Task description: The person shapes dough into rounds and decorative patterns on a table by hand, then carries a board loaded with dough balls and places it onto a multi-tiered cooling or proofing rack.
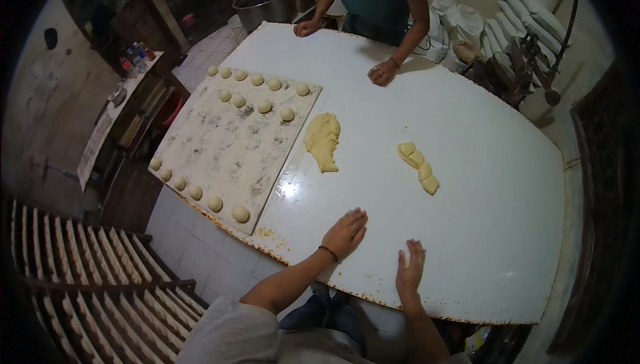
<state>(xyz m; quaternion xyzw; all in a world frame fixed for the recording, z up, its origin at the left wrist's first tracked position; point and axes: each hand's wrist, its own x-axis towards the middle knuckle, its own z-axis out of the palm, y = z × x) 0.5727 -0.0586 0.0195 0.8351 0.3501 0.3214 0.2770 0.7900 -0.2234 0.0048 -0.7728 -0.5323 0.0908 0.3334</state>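
My left hand [345,233] rests palm down near the table's front edge, its fingers stretched out and slightly curved; whatever may lie under the palm is hidden. To its right, my right hand [411,267] is tilted on its side, thumb apart from the fingers, with nothing visible in it. Beyond my hands lie a large irregular slab of yellow dough [323,143] and a short row of cut dough pieces [419,167]. Neither hand touches them. On the left, a floured board [227,141] carries rows of round dough balls [241,213] along its near and far sides.
Across the white table [487,197] stands a co-worker, with a left-side hand [307,28] and another hand [382,73] low over the surface. Racks of filled trays [100,284] stand lower left. A metal pot [265,8], stacked sacks [527,14] and a side shelf [123,114] surround the table.
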